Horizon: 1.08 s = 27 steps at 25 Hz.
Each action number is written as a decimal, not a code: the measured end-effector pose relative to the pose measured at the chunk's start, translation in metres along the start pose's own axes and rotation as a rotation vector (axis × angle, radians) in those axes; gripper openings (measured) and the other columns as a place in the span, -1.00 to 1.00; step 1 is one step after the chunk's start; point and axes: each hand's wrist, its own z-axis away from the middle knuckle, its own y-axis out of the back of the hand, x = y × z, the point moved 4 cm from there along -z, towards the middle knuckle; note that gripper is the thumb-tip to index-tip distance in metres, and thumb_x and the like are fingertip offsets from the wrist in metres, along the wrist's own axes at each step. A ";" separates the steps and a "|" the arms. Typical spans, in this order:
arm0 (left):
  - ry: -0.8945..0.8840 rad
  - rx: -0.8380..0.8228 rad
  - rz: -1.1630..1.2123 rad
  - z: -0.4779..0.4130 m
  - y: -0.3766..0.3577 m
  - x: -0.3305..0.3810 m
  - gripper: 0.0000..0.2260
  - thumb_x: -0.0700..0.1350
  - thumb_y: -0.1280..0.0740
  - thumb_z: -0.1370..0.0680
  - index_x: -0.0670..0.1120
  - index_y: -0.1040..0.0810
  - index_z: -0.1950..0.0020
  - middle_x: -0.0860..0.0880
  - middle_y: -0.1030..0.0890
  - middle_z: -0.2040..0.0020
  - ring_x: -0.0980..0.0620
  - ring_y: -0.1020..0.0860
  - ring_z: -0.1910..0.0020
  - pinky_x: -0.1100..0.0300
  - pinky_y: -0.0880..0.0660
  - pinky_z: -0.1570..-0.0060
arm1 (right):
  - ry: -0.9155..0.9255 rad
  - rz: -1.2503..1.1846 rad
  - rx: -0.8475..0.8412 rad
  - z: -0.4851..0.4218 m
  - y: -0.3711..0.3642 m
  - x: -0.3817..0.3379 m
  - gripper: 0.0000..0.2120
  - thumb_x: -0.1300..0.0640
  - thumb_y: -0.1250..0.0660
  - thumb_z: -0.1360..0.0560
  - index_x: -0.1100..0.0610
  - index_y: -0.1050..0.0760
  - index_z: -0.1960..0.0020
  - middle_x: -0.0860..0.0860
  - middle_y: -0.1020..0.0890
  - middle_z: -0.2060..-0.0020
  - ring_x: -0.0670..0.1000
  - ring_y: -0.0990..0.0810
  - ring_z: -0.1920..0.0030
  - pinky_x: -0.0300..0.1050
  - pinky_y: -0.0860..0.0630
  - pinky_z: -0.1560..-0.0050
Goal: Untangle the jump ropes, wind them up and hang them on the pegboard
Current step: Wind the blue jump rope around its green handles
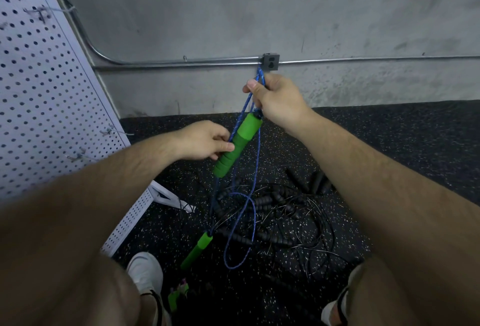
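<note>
Dangling in front of the person, the blue jump rope point(260, 76) is held up at mid-scene, off the floor. The right hand point(278, 97) pinches several of its strands together between thumb and curled fingers, and a short bend of rope sticks out above the fist. Below that hand the strands fall in long loops, the lowest of them hanging just above the ground.

The upper green handle point(236, 143), made of ribbed foam, slants just beneath the right hand. The left hand point(205, 143) grips it around its middle, with the thumb on the front and the fingers curled behind. The lower green handle point(196, 250) hangs free at the end of a strand, nearer the person and to the left.

Under the hanging loops, black jump ropes point(272, 211) lie in a tangle on the floor point(363, 143), which is dark speckled rubber. Their thick beaded lengths and thin cords cross one another, with black grips at the far right of the heap.

On the left, the white pegboard point(46, 97) stands at a slant and carries a few wire hooks point(114, 132). The far side is a grey concrete wall point(233, 13). A metal conduit point(181, 61) runs along it to a dark outlet box point(271, 61). White shoes point(145, 271) show at the near edge.
</note>
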 end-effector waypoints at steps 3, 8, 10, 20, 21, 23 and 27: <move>-0.013 0.022 -0.085 -0.004 0.011 -0.001 -0.86 -0.12 -0.41 -0.60 0.02 -0.64 0.16 -0.04 -0.71 0.15 -0.08 -0.70 0.06 -0.02 -0.63 -0.11 | -0.030 -0.041 -0.001 0.001 0.007 0.003 -0.76 0.10 -0.21 -0.69 0.09 -0.57 0.10 -0.01 -0.43 0.43 -0.18 -0.34 0.54 -0.30 -0.29 0.46; 0.017 -0.014 0.039 -0.007 0.009 0.000 -0.92 -0.26 -0.45 -0.54 -0.09 -0.63 0.07 -0.12 -0.69 0.07 -0.09 -0.68 0.06 0.07 -0.64 -0.07 | -0.024 -0.024 0.009 0.003 0.007 0.002 -0.75 0.10 -0.22 -0.68 0.07 -0.57 0.13 -0.01 -0.43 0.43 -0.19 -0.33 0.56 -0.29 -0.29 0.46; 0.028 -0.097 0.031 -0.005 0.003 -0.003 -0.90 -0.32 -0.43 -0.54 -0.15 -0.63 0.01 -0.16 -0.70 0.06 -0.05 -0.68 0.08 0.11 -0.66 -0.02 | -0.022 -0.013 0.010 0.002 0.006 0.002 -0.74 0.09 -0.22 -0.68 0.04 -0.57 0.14 -0.03 -0.43 0.42 -0.20 -0.33 0.56 -0.28 -0.29 0.44; 0.049 -0.199 -0.102 -0.005 -0.029 -0.022 -0.84 -0.19 -0.40 -0.60 0.02 -0.53 -0.12 0.00 -0.66 -0.08 0.02 -0.69 0.02 0.12 -0.65 0.07 | -0.034 -0.076 0.005 0.003 0.011 0.000 -0.74 0.08 -0.21 -0.69 0.08 -0.57 0.12 -0.03 -0.40 0.43 -0.19 -0.30 0.55 -0.28 -0.27 0.44; 0.053 -0.179 -0.113 -0.007 -0.035 -0.024 -0.87 -0.18 -0.39 -0.61 0.00 -0.54 -0.11 -0.02 -0.65 -0.07 0.02 -0.69 0.03 0.16 -0.65 0.12 | -0.031 -0.083 0.002 0.003 0.011 -0.001 -0.74 0.09 -0.21 -0.69 0.08 -0.58 0.12 -0.04 -0.40 0.44 -0.19 -0.29 0.55 -0.29 -0.27 0.45; 0.055 -0.113 -0.118 -0.011 -0.042 -0.027 -0.96 -0.20 -0.35 -0.63 -0.08 -0.56 -0.06 -0.10 -0.67 -0.04 0.03 -0.70 0.09 0.21 -0.61 0.21 | -0.028 -0.094 -0.004 0.005 0.012 -0.001 -0.74 0.10 -0.21 -0.69 0.10 -0.58 0.11 -0.04 -0.39 0.45 -0.18 -0.29 0.56 -0.31 -0.26 0.48; 0.069 -0.020 -0.072 -0.014 -0.038 -0.033 -0.92 -0.25 -0.32 -0.64 -0.17 -0.56 0.04 -0.09 -0.69 0.10 0.04 -0.70 0.19 0.16 -0.60 0.20 | -0.034 -0.081 -0.002 0.005 0.018 0.005 -0.75 0.09 -0.22 -0.69 0.09 -0.58 0.09 -0.03 -0.39 0.45 -0.15 -0.30 0.54 -0.27 -0.28 0.45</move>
